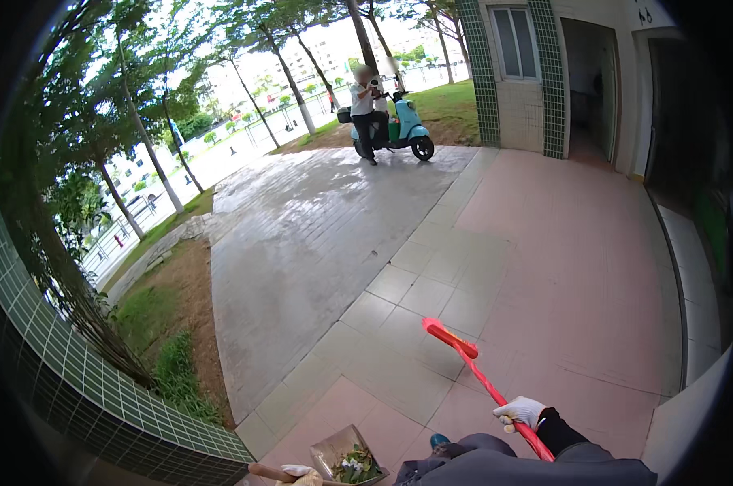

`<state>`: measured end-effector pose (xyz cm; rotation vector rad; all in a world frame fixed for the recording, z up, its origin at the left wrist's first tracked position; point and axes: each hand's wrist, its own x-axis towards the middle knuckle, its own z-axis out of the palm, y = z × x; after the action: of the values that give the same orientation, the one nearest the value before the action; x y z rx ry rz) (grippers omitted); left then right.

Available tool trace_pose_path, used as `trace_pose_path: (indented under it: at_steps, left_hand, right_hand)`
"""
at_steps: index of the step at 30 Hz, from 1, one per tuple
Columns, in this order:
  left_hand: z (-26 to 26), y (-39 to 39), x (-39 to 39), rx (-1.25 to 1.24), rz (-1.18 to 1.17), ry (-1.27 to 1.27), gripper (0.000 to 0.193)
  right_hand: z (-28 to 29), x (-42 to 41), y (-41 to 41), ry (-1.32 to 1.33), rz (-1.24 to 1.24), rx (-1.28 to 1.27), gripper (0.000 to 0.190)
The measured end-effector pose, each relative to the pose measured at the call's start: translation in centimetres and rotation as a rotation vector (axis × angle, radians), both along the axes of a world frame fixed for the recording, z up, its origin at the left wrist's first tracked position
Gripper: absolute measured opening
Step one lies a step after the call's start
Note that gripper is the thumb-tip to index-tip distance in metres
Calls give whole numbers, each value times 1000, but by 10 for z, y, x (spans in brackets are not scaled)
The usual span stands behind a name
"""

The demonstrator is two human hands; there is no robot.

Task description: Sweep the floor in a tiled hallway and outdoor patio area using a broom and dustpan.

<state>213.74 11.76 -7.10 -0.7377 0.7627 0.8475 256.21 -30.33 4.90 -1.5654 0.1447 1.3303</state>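
My right hand [521, 414], in a white work glove, grips the red handle of a broom [487, 384]. The broom's red head [450, 338] reaches forward over the pale floor tiles. My left hand [301, 475], also gloved, is at the bottom edge of the view, closed around the wooden handle of a dustpan [326, 451]. Green leaves and some white litter [357, 465] lie in the dustpan. It is beside my feet, close to the green-tiled wall.
A green-tiled low wall [99, 389] curves along the left. Ahead, a person [363, 109] sits on a light-blue scooter [408, 118] on grey paving; another person is partly hidden behind. Doorways [588, 91] stand at the right. Trees and grass border the paving.
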Motion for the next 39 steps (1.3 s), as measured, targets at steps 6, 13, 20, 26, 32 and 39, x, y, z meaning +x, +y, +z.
trace_pose_path:
  at_steps: [6,13,20,26,32,39]
  left_hand:
    - [120,27,78,-204,225,-416,15]
    - [135,126,154,-110,292,-101,14]
    - [171,275,250,23,235,65,7]
    - [124,412,270,101,173,189,6]
    - [104,544,286,-157,232,-79,12]
    - [155,675,388,-206,345,-67,12]
  right_hand:
    - [13,100,176,-98,250,31,32]
    - [2,174,352,104,290,225,20]
    - [-17,203,504,162,358,165,21]
    - [-22,253,591,167,193,146,22]
    - [-37,305,691,56,135,-63,31]
    - [-27,401,858,1,232,-34,32]
